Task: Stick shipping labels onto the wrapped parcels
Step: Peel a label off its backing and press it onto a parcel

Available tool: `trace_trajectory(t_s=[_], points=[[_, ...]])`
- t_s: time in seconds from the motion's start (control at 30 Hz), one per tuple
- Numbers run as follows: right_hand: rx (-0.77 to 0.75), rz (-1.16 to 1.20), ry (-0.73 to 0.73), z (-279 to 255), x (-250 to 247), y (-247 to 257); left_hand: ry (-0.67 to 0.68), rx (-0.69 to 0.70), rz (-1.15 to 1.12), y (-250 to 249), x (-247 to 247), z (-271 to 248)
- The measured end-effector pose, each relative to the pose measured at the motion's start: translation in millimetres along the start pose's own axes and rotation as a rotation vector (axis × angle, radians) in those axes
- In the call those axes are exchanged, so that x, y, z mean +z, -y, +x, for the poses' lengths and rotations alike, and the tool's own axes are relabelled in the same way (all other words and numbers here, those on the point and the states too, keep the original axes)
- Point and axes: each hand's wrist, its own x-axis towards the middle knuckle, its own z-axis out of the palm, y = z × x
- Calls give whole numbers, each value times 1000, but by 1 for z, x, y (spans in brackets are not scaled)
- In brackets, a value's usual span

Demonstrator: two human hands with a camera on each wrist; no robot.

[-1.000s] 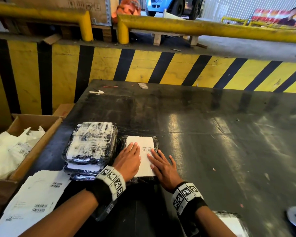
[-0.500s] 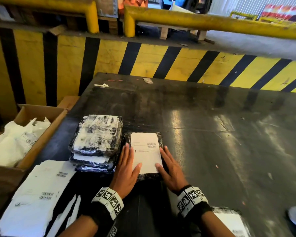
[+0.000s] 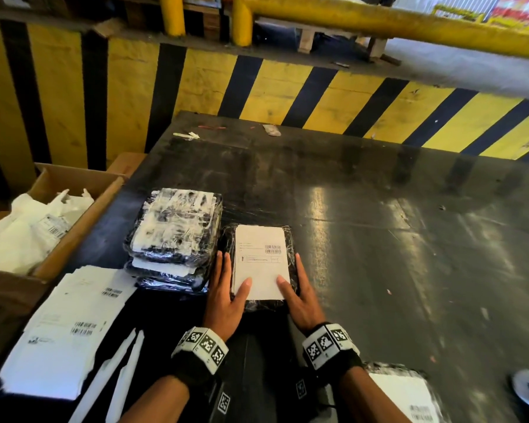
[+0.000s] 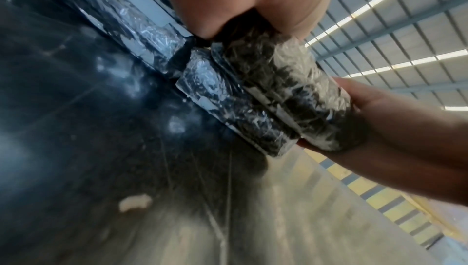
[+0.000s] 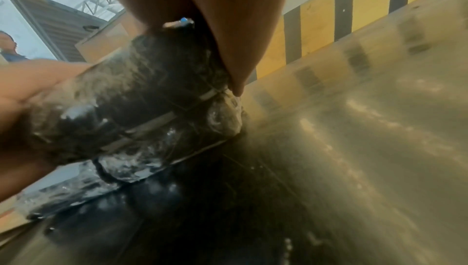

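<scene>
A black film-wrapped parcel (image 3: 266, 305) lies on the dark table (image 3: 394, 254) right in front of me, with a white shipping label (image 3: 260, 264) covering its top. My left hand (image 3: 226, 288) holds its left side and my right hand (image 3: 301, 296) its right side. The fingers run along the edges and both thumbs press on the label's near corners. The wrist views show the parcel (image 4: 291, 89) (image 5: 142, 93) clasped between the hands just above its reflection. A stack of wrapped parcels (image 3: 174, 230) sits directly to the left.
Loose label sheets (image 3: 71, 325) and peeled backing strips (image 3: 116, 370) lie at the near left. A cardboard box (image 3: 74, 184) with white bags (image 3: 28, 230) stands off the table's left edge. Another labelled parcel (image 3: 400, 392) sits near right. A yellow-black barrier (image 3: 257, 87) bounds the far side.
Both hands have slid from lying flat on the label out to the parcel's left and right sides, leaving only the thumbs on the label. The parcel has stayed in place.
</scene>
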Motion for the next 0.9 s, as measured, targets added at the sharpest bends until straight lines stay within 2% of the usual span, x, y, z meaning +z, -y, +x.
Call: trace_trajectory(t_s=[0.17,0.37,0.47,0.6,0.7,0.9], points=[[5,-19,9,-31,-2,11,87,-54,-68,-20,-18,-22],[23,1,24,-95,-13,24,128,-106,-88,-57,-46,-89],[-4,5,-15,-138,-29,27,132,-59,-130,-77,-45,-127],[-59,54,-39,-195,-67,30,155,24,-166,-105,-23,-171],[-71,58,-127,-235,-102,23,207,78,-200,-126,3,-201],[8,16,-241,-280,-162,-1,339,103,-199,-151,61,-238]])
